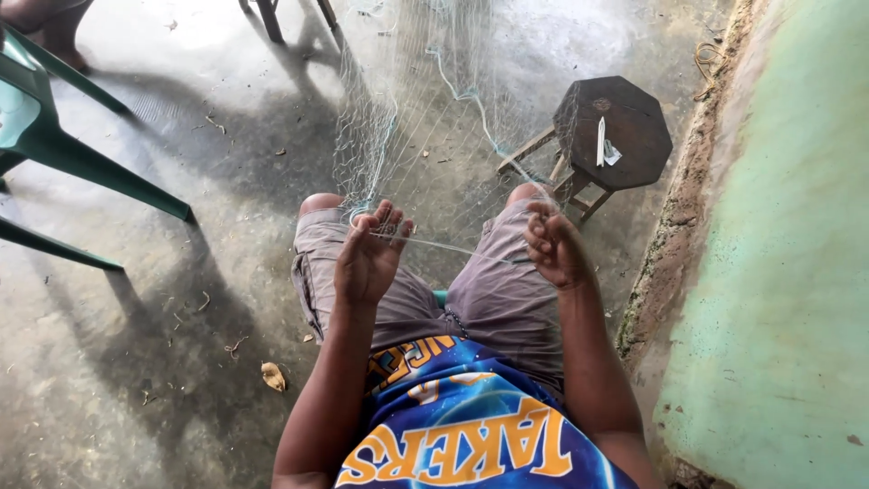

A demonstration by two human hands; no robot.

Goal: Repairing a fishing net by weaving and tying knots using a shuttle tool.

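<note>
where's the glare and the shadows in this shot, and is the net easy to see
Head view: glare washes out the concrete floor at the top; soft chair shadows fall on it at left. The fine net is faint, almost see-through against the floor. The left hand, right hand and stool look sharp; straight lines bend near the edges.

Just one view here, a head cam worn by the person sitting down, so there's no second angle to overlap with. It looks steeply down over their own chest and lap, tipped a bit forward so the concrete floor (181,299) runs away toward 12 o'clock. The lap fills the bottom middle, really close to the lens. The left hand (367,258) and right hand (554,246) sit near dead center, a short way out. A small dark stool (625,127) shows at about 1 o'clock, a green plastic chair (54,145) at 10, and a green wall (787,272) hugs the 3 o'clock edge.
</note>
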